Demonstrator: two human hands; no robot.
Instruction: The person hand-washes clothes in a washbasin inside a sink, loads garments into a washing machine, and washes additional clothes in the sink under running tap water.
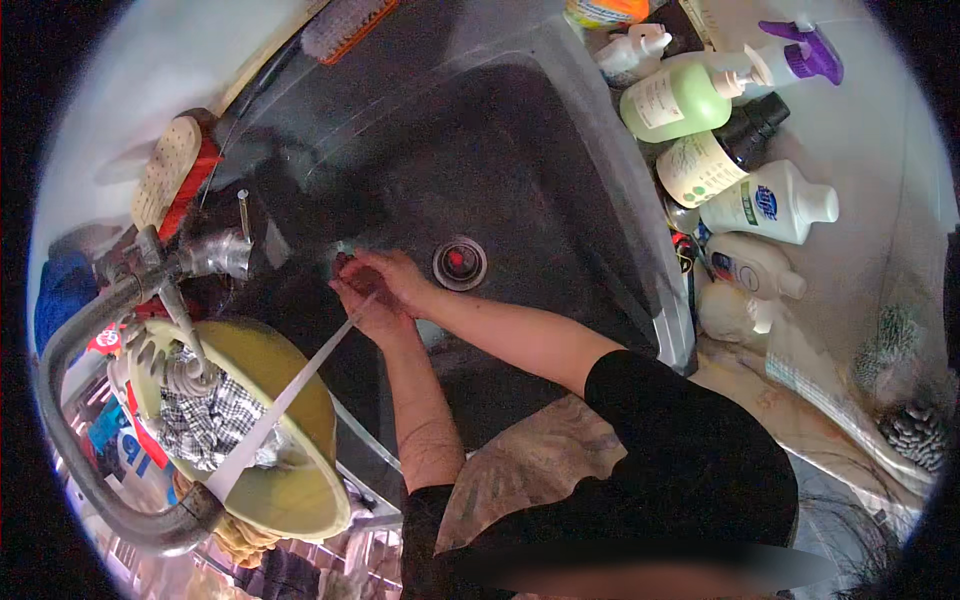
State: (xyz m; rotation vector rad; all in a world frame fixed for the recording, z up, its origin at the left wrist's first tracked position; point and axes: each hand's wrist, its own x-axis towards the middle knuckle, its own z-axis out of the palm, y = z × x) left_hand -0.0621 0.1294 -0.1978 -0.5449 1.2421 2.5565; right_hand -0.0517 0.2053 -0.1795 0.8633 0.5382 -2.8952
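Over a dark grey sink basin [510, 150], my left hand [369, 309] and my right hand [399, 276] are pressed together, partly covering each other. A stream of water [289, 397] from the curved metal faucet spout [180, 517] falls onto them around the left palm and wrist. Their fingertips overlap and look curled. No object shows between them, though the inner sides of the fingers are hidden. The round drain [460, 262], with something red inside, lies just to the right of the hands.
A yellow plastic basin [307, 480] holding black-and-white checked cloth [210, 412] stands tilted at left, below the metal faucet body [150, 274]. Along the right ledge are a green pump bottle [675, 101], a white bottle [772, 202] and a purple-headed spray bottle [814, 56]. A scrub brush [349, 30] lies at the top.
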